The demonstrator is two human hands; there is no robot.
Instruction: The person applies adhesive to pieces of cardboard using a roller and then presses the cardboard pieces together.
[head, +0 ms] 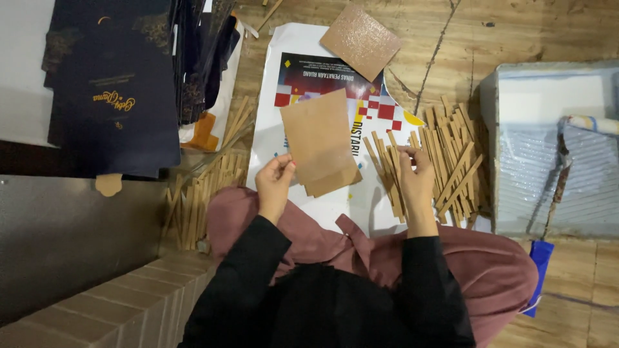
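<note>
On the wooden floor (516, 32), in front of the seated person's lap, lies a white printed poster sheet (271, 129) that carries most of the work. The left hand (275, 180) pinches the lower left edge of a stack of plain brown paper rectangles (319, 142) between thumb and fingers, the stack's long axis running away from the body and leaning slightly left. The right hand (416, 177) rests just right of it, near the sheet's right edge, fingers curled narrowly onto a heap of thin pale wooden strips (451, 161); whether it grips one I cannot tell. The strips run mostly away from the body and fan out, and the right hand is clearly the nearer to them. A second pile of like strips (200, 193) lies left of the sheet. Both forearms, in black sleeves, reach forward over pinkish-maroon cloth (322, 238).
</note>
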